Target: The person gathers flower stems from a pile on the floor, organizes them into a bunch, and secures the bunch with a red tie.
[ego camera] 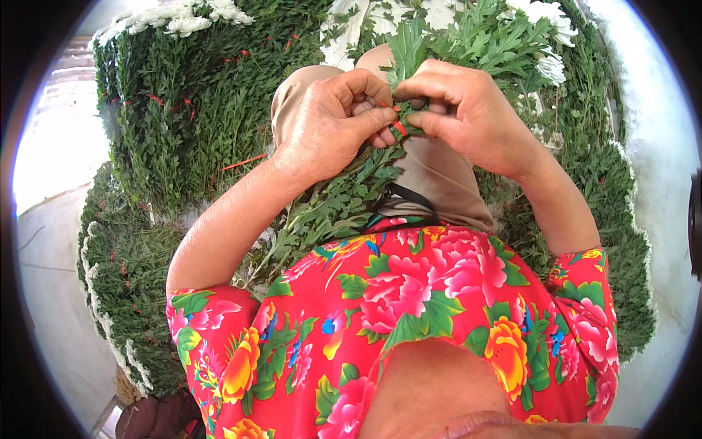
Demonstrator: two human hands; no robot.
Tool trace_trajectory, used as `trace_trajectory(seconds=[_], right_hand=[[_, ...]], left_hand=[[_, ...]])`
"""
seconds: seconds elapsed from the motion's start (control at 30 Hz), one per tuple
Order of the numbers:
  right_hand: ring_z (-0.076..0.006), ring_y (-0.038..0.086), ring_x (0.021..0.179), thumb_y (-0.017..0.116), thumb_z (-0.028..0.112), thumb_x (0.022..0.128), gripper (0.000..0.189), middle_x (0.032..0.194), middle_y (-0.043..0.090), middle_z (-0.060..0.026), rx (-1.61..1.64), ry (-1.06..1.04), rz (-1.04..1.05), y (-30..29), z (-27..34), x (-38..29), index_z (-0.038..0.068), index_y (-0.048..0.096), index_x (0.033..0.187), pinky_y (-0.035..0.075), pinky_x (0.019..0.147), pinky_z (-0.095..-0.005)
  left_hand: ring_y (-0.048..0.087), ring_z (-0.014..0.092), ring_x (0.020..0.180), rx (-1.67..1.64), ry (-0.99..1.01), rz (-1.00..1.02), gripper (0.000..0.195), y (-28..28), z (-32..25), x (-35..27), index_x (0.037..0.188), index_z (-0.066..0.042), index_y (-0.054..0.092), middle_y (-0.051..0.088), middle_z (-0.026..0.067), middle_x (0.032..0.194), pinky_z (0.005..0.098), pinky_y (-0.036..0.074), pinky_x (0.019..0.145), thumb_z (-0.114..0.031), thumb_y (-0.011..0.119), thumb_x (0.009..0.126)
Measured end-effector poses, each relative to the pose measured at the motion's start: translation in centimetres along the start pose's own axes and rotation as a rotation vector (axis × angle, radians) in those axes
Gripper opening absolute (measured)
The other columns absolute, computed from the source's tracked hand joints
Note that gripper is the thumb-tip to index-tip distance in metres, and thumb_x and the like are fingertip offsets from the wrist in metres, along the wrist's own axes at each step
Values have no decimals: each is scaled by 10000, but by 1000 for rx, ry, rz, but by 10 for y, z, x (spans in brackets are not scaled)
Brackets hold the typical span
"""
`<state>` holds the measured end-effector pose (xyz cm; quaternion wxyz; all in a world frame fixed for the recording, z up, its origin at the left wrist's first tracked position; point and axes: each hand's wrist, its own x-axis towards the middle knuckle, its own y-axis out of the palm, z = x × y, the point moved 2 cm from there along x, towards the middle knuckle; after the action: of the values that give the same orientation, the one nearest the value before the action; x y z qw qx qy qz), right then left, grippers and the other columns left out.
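Note:
A leafy bunch of chrysanthemum stems (340, 192) lies slantwise across my lap, its white flower heads (548, 24) at the upper right. Around the stems, between my two hands, runs a thin red tie (400, 128). My left hand (334, 118) pinches at the tie with thumb and forefinger, its other fingers curled against the stems. From the other side my right hand (466, 107) has its thumb and fingertips closed at the tie, close to the left fingertips. Leaves and fingers hide the tie's ends.
Stacked bundles of white chrysanthemums (181, 120) rise at the left, several bound with red ties. More bundles (609, 219) line the right side, beside a pale wall (658, 137). A loose red strip (244, 162) pokes out near my left wrist. Dark cloth (159, 417) lies at lower left.

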<state>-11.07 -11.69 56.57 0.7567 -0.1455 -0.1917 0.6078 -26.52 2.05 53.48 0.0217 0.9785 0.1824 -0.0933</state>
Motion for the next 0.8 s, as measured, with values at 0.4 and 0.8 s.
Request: trace_trajectory(seconds=[0.4,0.8], right_hand=[[-296,625,733,701,3,804,100,826,615,-124,-78,-49,-23,7,-4,3,10,689,903,504,668,-378],[-294,633,736,693,-27,794,139,832,599,-100,-177,-311,-37,18,-11,-9,28,677,920,514,640,-353]], left_hand=[[742,165,819,65,-109,181,61,-10,-18,6,959,11,593,705,96,910,268,615,719,-6,644,987],[768,213,833,-18,-402,138,106,-13,-26,13,868,-4,617,707,99,871,267,616,704,-35,681,945]])
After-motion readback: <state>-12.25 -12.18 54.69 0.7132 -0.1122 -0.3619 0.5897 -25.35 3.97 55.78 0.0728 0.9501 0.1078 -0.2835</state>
